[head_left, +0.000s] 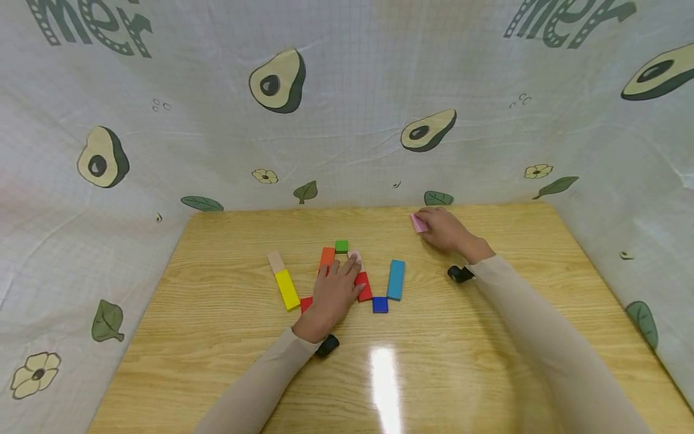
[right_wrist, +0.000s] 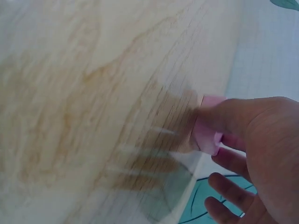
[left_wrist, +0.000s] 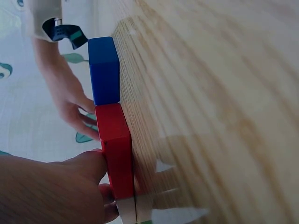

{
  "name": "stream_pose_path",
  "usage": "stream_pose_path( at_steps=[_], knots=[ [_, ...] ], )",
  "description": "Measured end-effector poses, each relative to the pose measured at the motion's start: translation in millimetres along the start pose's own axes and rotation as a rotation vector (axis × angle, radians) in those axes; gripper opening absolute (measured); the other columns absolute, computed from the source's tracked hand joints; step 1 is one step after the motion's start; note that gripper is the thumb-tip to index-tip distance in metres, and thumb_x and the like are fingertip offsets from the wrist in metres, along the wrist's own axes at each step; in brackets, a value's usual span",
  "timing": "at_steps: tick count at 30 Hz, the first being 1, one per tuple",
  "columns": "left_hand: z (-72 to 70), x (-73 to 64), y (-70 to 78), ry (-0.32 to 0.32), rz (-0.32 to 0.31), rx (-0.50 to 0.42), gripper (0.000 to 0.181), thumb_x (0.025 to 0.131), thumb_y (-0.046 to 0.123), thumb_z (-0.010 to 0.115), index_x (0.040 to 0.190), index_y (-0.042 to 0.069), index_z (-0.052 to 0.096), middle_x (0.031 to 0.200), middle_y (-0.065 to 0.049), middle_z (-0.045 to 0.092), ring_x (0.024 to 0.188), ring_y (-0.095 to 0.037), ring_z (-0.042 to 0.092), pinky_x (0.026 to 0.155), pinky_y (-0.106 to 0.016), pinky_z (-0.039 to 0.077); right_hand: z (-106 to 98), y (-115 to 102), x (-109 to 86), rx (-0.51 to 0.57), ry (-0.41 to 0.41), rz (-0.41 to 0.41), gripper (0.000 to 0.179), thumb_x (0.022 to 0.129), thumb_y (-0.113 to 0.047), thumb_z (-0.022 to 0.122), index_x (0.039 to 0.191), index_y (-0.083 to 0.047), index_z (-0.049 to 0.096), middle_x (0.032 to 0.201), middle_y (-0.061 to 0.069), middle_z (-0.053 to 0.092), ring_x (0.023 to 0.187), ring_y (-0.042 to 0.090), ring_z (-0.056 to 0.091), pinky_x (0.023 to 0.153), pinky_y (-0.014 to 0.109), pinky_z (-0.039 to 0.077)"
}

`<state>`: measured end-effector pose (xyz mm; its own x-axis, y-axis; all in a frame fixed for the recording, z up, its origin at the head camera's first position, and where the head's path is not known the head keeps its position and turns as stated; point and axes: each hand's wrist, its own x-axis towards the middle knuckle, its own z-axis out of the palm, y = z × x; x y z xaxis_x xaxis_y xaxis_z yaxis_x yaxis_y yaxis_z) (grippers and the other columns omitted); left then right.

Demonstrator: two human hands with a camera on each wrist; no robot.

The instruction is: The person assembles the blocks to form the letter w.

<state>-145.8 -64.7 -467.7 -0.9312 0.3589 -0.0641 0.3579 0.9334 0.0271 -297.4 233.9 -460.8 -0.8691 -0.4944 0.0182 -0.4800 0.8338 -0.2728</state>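
In the head view my right hand (head_left: pixel 441 230) pinches a pink block (head_left: pixel 418 223) near the table's back edge. The right wrist view shows the thumb on this pink block (right_wrist: pixel 208 126), with the other fingers loosely bent. My left hand (head_left: pixel 333 292) lies over the middle of a row of coloured blocks, its fingers spread. Its fingertips touch a pale pink block (head_left: pixel 355 259) and its thumb rests against a red block (head_left: pixel 364 287). An orange block (head_left: pixel 328 257) and another red block (head_left: pixel 306 304) are partly hidden by this hand.
Left of the left hand lie a yellow block (head_left: pixel 287 290) and a pale wooden block (head_left: pixel 276 261). A green block (head_left: pixel 341 246) stands behind it. To the right are a dark blue block (head_left: pixel 380 305) and a light blue block (head_left: pixel 396 280). Patterned cloth (head_left: pixel 347 150) surrounds the table (head_left: pixel 228 337).
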Motion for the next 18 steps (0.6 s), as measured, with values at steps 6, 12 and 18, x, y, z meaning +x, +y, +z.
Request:
stream_pose_path(
  at_steps=[6, 12, 18],
  knots=[
    [-0.1, 0.1, 0.5, -0.001, -0.005, 0.005, 0.059, 0.111, 0.046, 0.052, 0.162, 0.019, 0.047, 0.169, 0.001, 0.041, 0.143, -0.029, 0.047, 0.116, -0.049, 0.039, -0.4, -1.9, -3.2, -0.017, -0.014, 0.009, 0.054, 0.098, -0.012, 0.073, 0.144, 0.011, 0.058, 0.143, 0.031, 0.059, 0.132, 0.048, 0.053, 0.116, 0.059, 0.041],
    [0.5, 0.9, 0.3, -0.002, -0.007, 0.007, 0.059, 0.11, 0.045, 0.053, 0.162, 0.019, 0.047, 0.169, 0.001, 0.041, 0.143, -0.029, 0.047, 0.116, -0.048, 0.04, 3.3, -5.5, -7.5, -0.007, 0.026, -0.002, 0.051, 0.097, -0.014, 0.073, 0.141, 0.011, 0.061, 0.136, 0.029, 0.065, 0.124, 0.047, 0.059, 0.109, 0.057, 0.047],
    [2.4, 1.8, -0.3, -0.004, -0.004, 0.013, 0.059, 0.111, 0.046, 0.051, 0.163, 0.019, 0.046, 0.169, 0.002, 0.04, 0.144, -0.029, 0.047, 0.116, -0.049, 0.04, 4.8, -17.2, -15.9, -0.002, 0.038, -0.023, 0.053, 0.095, -0.017, 0.078, 0.139, 0.009, 0.063, 0.136, 0.027, 0.066, 0.123, 0.045, 0.06, 0.108, 0.057, 0.046]
  ],
)
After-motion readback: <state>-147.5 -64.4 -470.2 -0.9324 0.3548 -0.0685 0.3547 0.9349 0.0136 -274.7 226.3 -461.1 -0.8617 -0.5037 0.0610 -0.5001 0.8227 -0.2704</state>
